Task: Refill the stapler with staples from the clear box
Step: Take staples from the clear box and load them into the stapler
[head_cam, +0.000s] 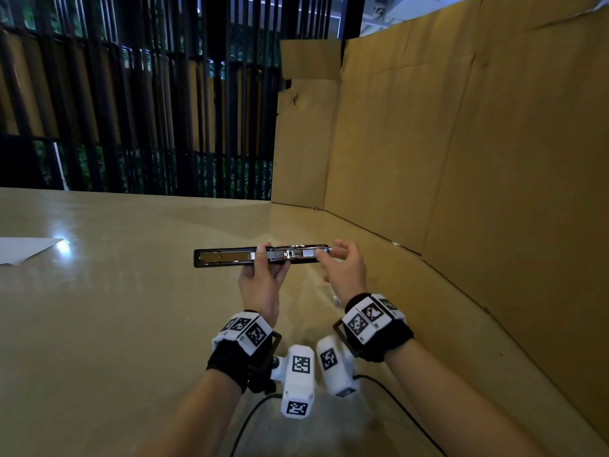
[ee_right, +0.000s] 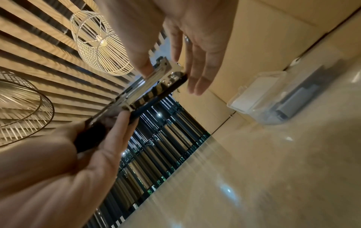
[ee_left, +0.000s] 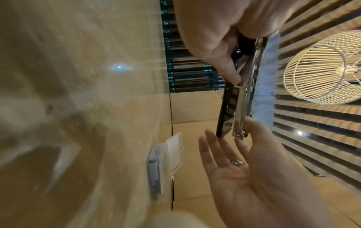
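- Head view: opened stapler (head_cam: 262, 256) is gripped mid-body by left hand (head_cam: 262, 285).
- Right hand (head_cam: 346, 268) is held loosely open, fingertips at the rail end; nothing is held.
- Rail should be kept level while staples are fetched from box (ee_right: 273, 98).

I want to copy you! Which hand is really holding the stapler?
The left hand: its fingers are curled round the opened stapler at its middle. The right hand is open, only its thumb touching the metal end.

A glossy beige table (head_cam: 131, 308) carries little — a clear box (ee_right: 273, 98) with its lid open lies just beside the right hand (head_cam: 346, 268), and a white sheet of paper (head_cam: 23, 250) well left of the left hand (head_cam: 260, 282).
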A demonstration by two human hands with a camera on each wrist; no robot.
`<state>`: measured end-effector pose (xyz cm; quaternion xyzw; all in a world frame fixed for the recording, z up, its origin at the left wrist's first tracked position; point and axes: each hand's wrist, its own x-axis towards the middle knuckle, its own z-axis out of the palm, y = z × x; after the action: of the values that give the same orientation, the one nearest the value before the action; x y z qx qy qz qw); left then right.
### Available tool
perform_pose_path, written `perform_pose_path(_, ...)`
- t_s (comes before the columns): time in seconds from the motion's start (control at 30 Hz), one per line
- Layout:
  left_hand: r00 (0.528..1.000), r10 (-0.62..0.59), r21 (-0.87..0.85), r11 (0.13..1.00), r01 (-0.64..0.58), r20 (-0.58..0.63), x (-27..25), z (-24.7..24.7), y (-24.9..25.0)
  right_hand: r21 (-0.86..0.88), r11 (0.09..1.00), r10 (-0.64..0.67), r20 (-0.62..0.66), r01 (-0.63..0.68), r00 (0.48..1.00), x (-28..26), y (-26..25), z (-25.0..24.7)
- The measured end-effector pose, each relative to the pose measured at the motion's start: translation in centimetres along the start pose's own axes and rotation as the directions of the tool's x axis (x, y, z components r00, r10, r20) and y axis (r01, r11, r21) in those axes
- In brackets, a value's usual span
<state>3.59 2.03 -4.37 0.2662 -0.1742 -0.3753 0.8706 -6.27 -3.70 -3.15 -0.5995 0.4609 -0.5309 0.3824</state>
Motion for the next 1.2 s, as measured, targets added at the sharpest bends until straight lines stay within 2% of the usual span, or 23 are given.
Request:
perform_pose_path(0.2, 1.000, -0.023, 0.032, 0.999, 0.022, 0.020, 0.0, -0.1, 0.3, 0.057, 0.998, 0.012, 0.072, -0.016, 0.997, 0.7, 0.5, -1.0)
perform_pose_path(0.37, 0.999, -0.041, 0.058, 0.997, 0.041, 0.007, 0.4, -0.1, 0.8, 0.059, 0.998, -0.013, 0.257, -0.003, 0.966, 0.4, 0.4, -2.4)
perform_pose_path(0.43, 1.000, -0.023, 0.097, 0.995, 0.022, 0.007, 0.5, 0.0, 1.2, -0.038, 0.996, -0.067, 0.286, 0.082, 0.956, 0.6, 0.5, -3.1)
perform_pose_path(0.5, 1.000, -0.002, 0.146, 0.989, -0.002, 0.027, 0.6, 0.2, 1.5, -0.192, 0.948, -0.181, 0.335, 0.255, 0.925, 0.7, 0.7, -3.6)
perform_pose_path(0.63, 0.998, -0.009, 0.217, 0.976, -0.004, 0.059, 0.7, 0.2, 1.8, -0.321, 0.759, -0.373, 0.498, 0.566, 0.783, 0.3, 0.5, -3.9)
perform_pose_path(0.73, 0.998, -0.030, 0.267, 0.964, 0.014, 0.054, 1.0, 0.0, 1.7, -0.394, 0.635, -0.397, 0.572, 0.665, 0.718, 0.2, 0.4, -4.1)
perform_pose_path(0.8, 0.998, -0.037, 0.283, 0.959, 0.022, 0.048, 1.2, -0.2, 1.6, -0.407, 0.635, -0.367, 0.590, 0.657, 0.720, 0.3, 0.4, -4.3)
perform_pose_path(0.87, 0.999, -0.041, 0.282, 0.959, 0.029, 0.034, 1.4, -0.4, 1.4, -0.367, 0.705, -0.349, 0.565, 0.607, 0.747, 0.4, 0.4, -4.5)
perform_pose_path(0.93, 0.999, -0.041, 0.281, 0.959, 0.036, 0.010, 1.7, -0.7, 1.4, -0.306, 0.796, -0.342, 0.484, 0.522, 0.805, 0.9, 0.1, -5.1)
perform_pose_path(1.0, 0.999, -0.038, 0.282, 0.959, 0.038, -0.006, 1.9, -0.9, 1.5, -0.332, 0.825, -0.316, 0.403, 0.458, 0.859, 2.4, -0.3, -6.4)
perform_pose_path(1.1, 0.999, -0.025, 0.273, 0.961, 0.032, -0.030, 2.0, -0.9, 1.5, -0.596, 0.698, -0.148, 0.422, 0.397, 0.894, 5.7, 0.2, -8.5)
perform_pose_path(1.2, 0.999, -0.022, 0.275, 0.961, 0.033, -0.043, 2.0, -1.0, 1.5, -0.769, 0.545, 0.090, 0.451, 0.335, 0.888, 7.5, 1.8, -9.5)
